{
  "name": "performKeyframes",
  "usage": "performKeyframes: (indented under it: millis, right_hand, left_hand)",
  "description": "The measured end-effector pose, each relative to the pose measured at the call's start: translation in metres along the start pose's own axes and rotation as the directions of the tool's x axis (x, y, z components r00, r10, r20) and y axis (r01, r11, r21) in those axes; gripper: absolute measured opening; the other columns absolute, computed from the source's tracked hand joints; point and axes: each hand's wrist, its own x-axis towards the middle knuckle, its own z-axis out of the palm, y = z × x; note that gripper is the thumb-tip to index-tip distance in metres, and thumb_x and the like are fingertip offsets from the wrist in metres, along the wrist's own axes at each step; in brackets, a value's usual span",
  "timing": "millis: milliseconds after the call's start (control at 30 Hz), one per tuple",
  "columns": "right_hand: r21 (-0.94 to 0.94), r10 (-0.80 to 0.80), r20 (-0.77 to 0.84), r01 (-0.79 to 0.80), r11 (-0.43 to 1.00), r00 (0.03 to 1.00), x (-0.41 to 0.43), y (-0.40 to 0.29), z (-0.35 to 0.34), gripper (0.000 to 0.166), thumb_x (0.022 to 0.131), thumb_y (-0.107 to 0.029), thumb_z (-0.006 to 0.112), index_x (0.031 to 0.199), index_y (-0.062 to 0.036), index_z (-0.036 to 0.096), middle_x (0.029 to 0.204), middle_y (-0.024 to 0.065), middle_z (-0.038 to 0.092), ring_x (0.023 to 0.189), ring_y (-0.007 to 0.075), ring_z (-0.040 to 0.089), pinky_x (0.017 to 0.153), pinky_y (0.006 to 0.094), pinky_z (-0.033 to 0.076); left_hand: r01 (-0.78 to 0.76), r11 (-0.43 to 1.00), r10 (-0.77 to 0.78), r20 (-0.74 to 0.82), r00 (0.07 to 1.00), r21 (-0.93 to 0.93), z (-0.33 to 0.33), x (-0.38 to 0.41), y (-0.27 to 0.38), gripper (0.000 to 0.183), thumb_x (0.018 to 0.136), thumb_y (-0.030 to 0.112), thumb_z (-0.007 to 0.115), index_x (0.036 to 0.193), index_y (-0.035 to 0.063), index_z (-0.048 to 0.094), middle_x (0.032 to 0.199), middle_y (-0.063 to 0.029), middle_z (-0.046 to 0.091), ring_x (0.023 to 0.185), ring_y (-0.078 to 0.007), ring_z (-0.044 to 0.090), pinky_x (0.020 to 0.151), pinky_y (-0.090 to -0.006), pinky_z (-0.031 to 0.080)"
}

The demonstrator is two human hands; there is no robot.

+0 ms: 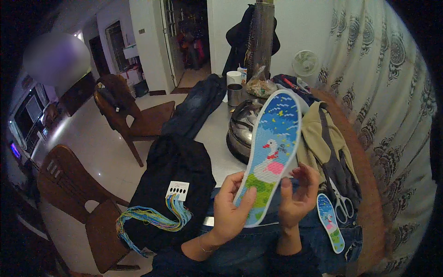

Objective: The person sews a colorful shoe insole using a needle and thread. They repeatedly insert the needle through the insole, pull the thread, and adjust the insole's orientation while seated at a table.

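My left hand (232, 207) grips the lower end of a cross-stitch insole (273, 138), thumb on its patterned face. The insole stands tilted, with a white goose, blue sky and green grass, edged in white. My right hand (299, 197) is close to the insole's right edge, fingers curled and thumb apart from them; nothing shows between them. A second insole (330, 221) with a like pattern lies at the right on folded denim jeans (308, 239). Beside it rest scissors (341, 204) with light grey handles. To my left, a skein of multicoloured embroidery thread (155, 218) hangs from a punched card (177, 190).
Black cloth (173, 155) lies under the thread. Behind the held insole stands a round metal pot (240, 131), with a metal cup (235, 94) and a plastic bag (259, 86) farther back. A beige-and-grey garment (325, 138) covers the right side. Wooden chairs (128, 117) stand at left.
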Motion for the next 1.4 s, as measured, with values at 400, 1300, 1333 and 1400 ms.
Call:
performKeyframes:
  millis: [400,1300,1333,1400]
  right_hand:
    - [-0.240,-0.280,0.404,0.397,0.886,0.871,0.009,0.001,-0.002,0.025,0.057,0.001,0.063,0.080,-0.0068,0.059,0.081,0.0036,0.057,0.067,0.0185,0.052,0.061,0.0291,0.040]
    - [0.501,0.262,0.098,-0.275,0.820,0.960,-0.002,-0.001,0.001,0.016,0.083,-0.008,0.048,0.095,-0.0021,0.039,0.089,0.0187,0.059,0.065,0.0230,0.061,0.055,0.0334,0.050]
    - [0.496,0.349,0.128,-0.365,0.788,0.928,0.005,-0.001,-0.004,0.017,0.089,-0.017,0.039,0.097,-0.0032,0.033,0.080,0.0171,0.057,0.061,0.0209,0.058,0.056,0.0359,0.051]
    - [0.577,0.439,0.049,-0.384,0.721,0.897,0.012,0.006,-0.013,0.016,0.089,-0.017,0.040,0.096,-0.0040,0.034,0.071,0.0121,0.052,0.058,0.0198,0.055,0.055,0.0351,0.050]
  left_hand:
    - [-0.120,0.967,0.109,0.064,0.992,0.224,0.008,0.005,-0.022,0.025,0.082,0.009,0.050,0.104,-0.0037,0.048,0.091,-0.0146,0.057,0.083,-0.0180,0.056,0.073,-0.0286,0.044]
    - [-0.109,0.739,0.147,-0.001,0.989,0.665,-0.017,0.031,-0.032,0.020,0.083,0.015,0.044,0.089,-0.0012,0.054,0.077,-0.0177,0.048,0.073,-0.0349,0.051,0.064,-0.0386,0.041]
    - [-0.125,0.643,0.163,0.024,0.986,0.756,-0.025,0.032,-0.034,0.022,0.082,0.015,0.046,0.096,0.0009,0.054,0.078,-0.0170,0.047,0.072,-0.0334,0.052,0.062,-0.0390,0.042]
    - [-0.090,0.551,0.207,-0.032,0.978,0.830,-0.031,0.037,-0.036,0.024,0.082,0.015,0.046,0.099,0.0017,0.054,0.079,-0.0163,0.047,0.070,-0.0328,0.053,0.060,-0.0388,0.042]
